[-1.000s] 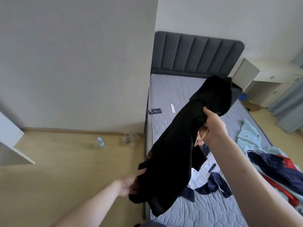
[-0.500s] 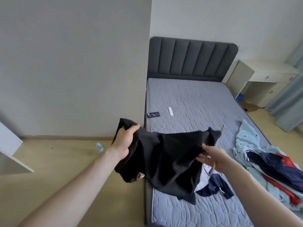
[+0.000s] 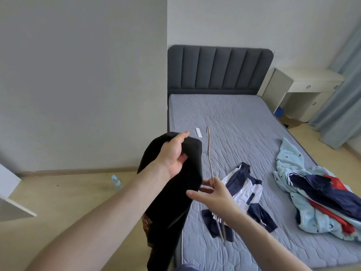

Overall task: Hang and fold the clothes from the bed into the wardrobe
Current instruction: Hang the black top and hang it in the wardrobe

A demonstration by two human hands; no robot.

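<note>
The black garment (image 3: 172, 184) hangs off the bed's (image 3: 234, 118) near left edge, bunched in the left hand (image 3: 173, 155), which grips its top. It could slide off before threading, since the right hand (image 3: 211, 192) only pinches the thin hanger (image 3: 210, 153) loosely beside it.
</note>
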